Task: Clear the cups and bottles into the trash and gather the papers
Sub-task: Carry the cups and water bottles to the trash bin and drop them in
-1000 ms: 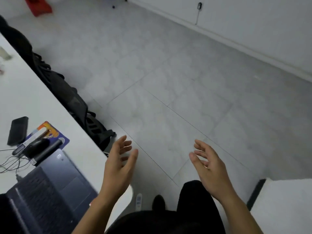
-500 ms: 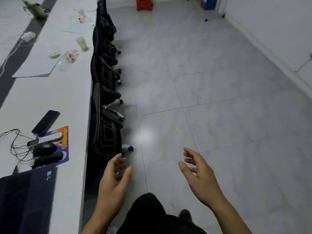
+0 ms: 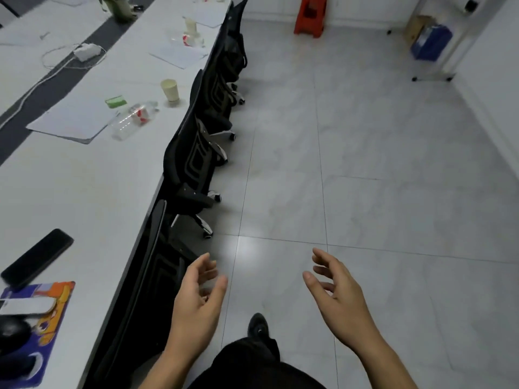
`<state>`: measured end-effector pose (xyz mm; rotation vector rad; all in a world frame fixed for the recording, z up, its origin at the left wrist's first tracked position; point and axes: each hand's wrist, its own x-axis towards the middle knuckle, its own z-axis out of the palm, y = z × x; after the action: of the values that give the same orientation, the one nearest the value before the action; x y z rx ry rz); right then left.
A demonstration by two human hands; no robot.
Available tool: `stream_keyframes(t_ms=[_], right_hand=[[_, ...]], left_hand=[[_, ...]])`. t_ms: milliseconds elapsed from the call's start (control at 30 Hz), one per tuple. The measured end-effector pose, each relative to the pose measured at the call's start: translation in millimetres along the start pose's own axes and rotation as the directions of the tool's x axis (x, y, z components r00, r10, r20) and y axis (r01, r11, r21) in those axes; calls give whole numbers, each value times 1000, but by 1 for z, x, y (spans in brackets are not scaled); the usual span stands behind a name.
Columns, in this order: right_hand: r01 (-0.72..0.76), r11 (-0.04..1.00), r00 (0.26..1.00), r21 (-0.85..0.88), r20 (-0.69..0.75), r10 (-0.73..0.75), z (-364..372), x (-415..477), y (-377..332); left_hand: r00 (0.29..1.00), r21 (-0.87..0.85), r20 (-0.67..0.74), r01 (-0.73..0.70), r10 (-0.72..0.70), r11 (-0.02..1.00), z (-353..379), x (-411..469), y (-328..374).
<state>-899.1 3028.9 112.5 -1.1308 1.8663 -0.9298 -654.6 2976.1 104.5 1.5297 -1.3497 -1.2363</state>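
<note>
Well, I see a long white bench [image 3: 98, 192] with a smooth matte top running up the left side, and the task's things lie on it well ahead of me. A pale paper cup [image 3: 170, 90], tapered and upright, stands near the bench's edge. Near it a clear plastic bottle [image 3: 132, 119] with a red-and-white label lies on its side, just beside flat white papers [image 3: 73, 122]. A small green packet [image 3: 115, 101] sits by the far corner of those sheets. Farther up the bench a second cup [image 3: 190, 26], a second bottle [image 3: 188, 40] too blurred to read, and another sheet [image 3: 179, 55] are grouped close together. My left hand [image 3: 196, 299] and right hand [image 3: 337, 299] hover low over the glossy grey floor tiles [image 3: 365, 164], palms facing each other. Each grip is spread, with loosely bent fingers holding nothing, well apart from the cups and papers. A row of black mesh-backed chairs [image 3: 196, 153] on castors is tucked against the bench edge, lining the side I stand on. Near me on the bench lie a slim black phone [image 3: 38, 258], a colourful mouse pad [image 3: 56, 301] and a dark rounded mouse [image 3: 14, 332]. A white adapter [image 3: 87, 51] with a looping cable rests farther up the bench, and a red plastic stool [image 3: 310, 15] stands by the back wall.
</note>
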Motion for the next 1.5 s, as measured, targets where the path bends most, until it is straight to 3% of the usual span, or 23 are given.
stream_keyframes(t_ms=[167, 300, 467, 600, 833, 967, 1233, 1500], right_hand=[[54, 998, 998, 25, -25, -53, -28, 134, -54], [49, 996, 999, 76, -15, -48, -28, 239, -64], [26, 997, 990, 70, 133, -36, -15, 391, -61], [81, 996, 962, 33, 258, -87, -10, 515, -107], [290, 957, 821, -14, 518, -241, 44, 684, -216], [348, 937, 739, -20, 621, -261, 105, 739, -245], [418, 905, 652, -76, 719, -241, 228, 807, -310], [485, 864, 583, -136, 786, -204, 347, 885, -346]], left_hand=[[996, 30, -14, -93, 93, 995, 28, 139, 75], [995, 45, -40, -93, 95, 995, 53, 235, 94], [982, 6, -183, 49, -47, 999, 91, 347, 94], [941, -45, -308, 133, -140, 990, 99, 424, 126], [803, -70, -575, 144, -158, 987, 66, 535, 180], [731, -122, -642, 200, -231, 972, 42, 586, 162], [679, -127, -668, 298, -304, 946, -50, 691, 117], [695, 139, -648, 511, -312, 849, -129, 789, 41]])
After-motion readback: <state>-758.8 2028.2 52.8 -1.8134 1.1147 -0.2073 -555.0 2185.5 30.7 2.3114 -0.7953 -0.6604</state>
